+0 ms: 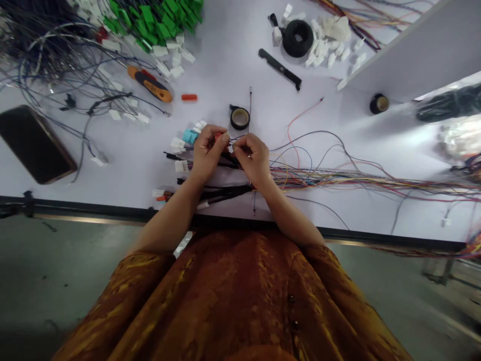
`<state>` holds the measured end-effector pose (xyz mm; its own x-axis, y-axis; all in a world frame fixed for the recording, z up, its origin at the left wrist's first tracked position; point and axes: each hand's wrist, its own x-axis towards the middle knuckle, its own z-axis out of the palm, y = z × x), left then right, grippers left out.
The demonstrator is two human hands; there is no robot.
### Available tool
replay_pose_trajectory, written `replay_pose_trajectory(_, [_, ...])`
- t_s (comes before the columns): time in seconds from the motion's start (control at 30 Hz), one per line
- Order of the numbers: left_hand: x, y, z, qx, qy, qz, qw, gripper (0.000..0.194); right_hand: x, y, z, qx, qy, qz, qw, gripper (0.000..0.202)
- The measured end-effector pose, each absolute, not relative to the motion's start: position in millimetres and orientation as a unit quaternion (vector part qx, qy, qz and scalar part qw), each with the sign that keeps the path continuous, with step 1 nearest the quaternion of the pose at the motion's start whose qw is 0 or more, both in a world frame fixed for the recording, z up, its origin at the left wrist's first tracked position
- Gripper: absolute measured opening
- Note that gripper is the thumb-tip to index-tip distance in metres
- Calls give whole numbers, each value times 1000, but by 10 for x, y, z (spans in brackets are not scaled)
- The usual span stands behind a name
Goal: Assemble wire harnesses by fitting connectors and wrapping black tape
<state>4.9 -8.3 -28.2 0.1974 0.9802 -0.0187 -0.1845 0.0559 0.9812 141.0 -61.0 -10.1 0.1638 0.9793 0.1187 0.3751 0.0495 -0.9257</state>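
Observation:
My left hand (209,150) is closed on a small red connector (218,136), mostly covered by the fingers. Close beside it, my right hand (254,156) pinches a thin dark wire (236,138) near the connector; whether the wire's end sits inside it I cannot tell. Below both hands lies a wire harness (319,176) of many colours, running off to the right, with black-taped branches (225,193). White connectors (181,166) and a light-blue connector (190,136) end the branches at the left. A roll of black tape (239,118) lies just beyond my hands.
Green connectors (158,22) are heaped at the back left, near loose dark wires (41,55). An orange-handled screwdriver (150,85), a phone (36,145), a black knife (280,69) and a larger tape roll (297,38) lie around. A grey panel (409,55) stands at the right.

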Motion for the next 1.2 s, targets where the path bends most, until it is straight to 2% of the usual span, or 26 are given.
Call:
replay_pose_trajectory(0.13, [37,-72,-285,479,413,479,609,20,1440,-665,-107,-604,-518,368,481,16])
replay_pose_trajectory(0.33, [19,-55,-315,483,415,471,610,25,1457,-716,-176,-587,-545,322,505,15])
replay_pose_trajectory(0.57, [11,-57,-319,464,421,471,621,21,1459,-749,-229,-591,-596,300,454,17])
replay_pose_trajectory(0.67, [5,-55,-325,476,405,473,621,25,1453,-784,-203,-595,-617,270,439,18])
replay_pose_trajectory(0.93, [-25,-25,-384,599,375,452,545,32,1416,-815,-199,-623,-671,170,364,25])
replay_pose_trajectory(1.2, [-36,-46,-376,642,393,416,510,35,1411,-751,-221,-619,-665,212,360,23])
